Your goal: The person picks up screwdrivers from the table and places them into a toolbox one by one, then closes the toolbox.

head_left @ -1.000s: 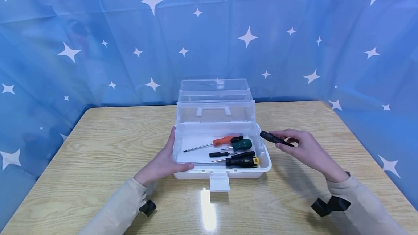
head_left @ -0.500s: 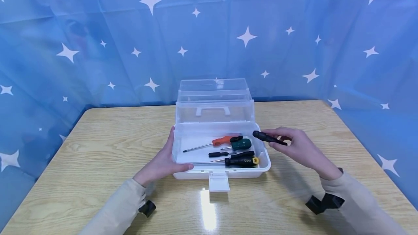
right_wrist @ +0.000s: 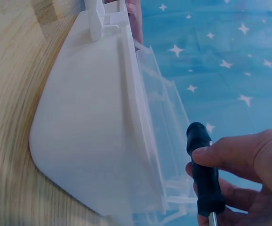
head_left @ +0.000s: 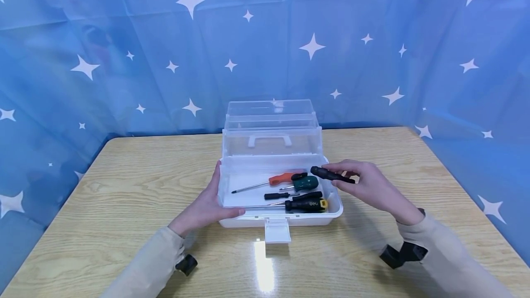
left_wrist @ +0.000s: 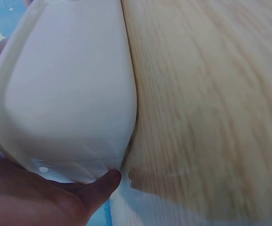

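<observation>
A white toolbox (head_left: 248,221) with a clear lid stands open on the table. My left hand (head_left: 204,207) grips its left end; the left wrist view shows fingers against the toolbox wall (left_wrist: 70,84). My right hand (head_left: 368,185) pinches a black-handled screwdriver (head_left: 327,174) above the box's right side. In the right wrist view, thumb and fingers hold the screwdriver handle (right_wrist: 204,174), and a bit of metal shaft shows below it. Inside the box lie an orange screwdriver (head_left: 281,178), a green stubby screwdriver (head_left: 306,184), a small black screwdriver (head_left: 276,196) and a black-and-yellow screwdriver (head_left: 306,204).
The raised clear lid (head_left: 273,123) leans back behind the box. A white latch (head_left: 278,231) hangs at the front. Wood-grain table (head_left: 157,174) surrounds the box, and a blue star-patterned curtain (head_left: 265,59) hangs behind and at the sides.
My right hand has moved left with the screwdriver, from beside the box's right edge to over its inside. My left hand stays on the box.
</observation>
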Motion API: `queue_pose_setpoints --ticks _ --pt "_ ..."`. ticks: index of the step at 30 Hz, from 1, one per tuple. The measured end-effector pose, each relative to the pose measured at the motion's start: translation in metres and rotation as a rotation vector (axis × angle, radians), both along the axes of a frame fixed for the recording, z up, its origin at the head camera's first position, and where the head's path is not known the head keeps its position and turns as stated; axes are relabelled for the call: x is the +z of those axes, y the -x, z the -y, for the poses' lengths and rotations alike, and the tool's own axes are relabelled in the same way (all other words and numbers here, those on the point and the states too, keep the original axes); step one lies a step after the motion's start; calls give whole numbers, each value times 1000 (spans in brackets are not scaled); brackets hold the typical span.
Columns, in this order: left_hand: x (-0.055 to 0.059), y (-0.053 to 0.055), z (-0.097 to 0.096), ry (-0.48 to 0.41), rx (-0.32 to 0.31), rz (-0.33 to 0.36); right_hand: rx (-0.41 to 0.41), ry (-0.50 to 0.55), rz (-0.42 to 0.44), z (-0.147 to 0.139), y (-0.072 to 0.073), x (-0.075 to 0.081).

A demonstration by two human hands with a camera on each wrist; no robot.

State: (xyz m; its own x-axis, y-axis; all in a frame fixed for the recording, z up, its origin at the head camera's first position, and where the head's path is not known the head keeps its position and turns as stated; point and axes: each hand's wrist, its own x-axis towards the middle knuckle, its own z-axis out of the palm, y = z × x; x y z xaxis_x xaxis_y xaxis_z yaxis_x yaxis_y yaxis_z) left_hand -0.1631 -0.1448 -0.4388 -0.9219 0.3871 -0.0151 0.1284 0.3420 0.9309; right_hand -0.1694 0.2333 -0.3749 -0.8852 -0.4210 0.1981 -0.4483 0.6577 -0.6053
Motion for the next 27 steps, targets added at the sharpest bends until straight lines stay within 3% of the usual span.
queue_pose_setpoints --ticks 13,27 --pt "4 -3 -1 27 8 24 32 2 29 13 3 5" --pt "3 -2 0 41 19 -1 108 23 81 36 9 4"
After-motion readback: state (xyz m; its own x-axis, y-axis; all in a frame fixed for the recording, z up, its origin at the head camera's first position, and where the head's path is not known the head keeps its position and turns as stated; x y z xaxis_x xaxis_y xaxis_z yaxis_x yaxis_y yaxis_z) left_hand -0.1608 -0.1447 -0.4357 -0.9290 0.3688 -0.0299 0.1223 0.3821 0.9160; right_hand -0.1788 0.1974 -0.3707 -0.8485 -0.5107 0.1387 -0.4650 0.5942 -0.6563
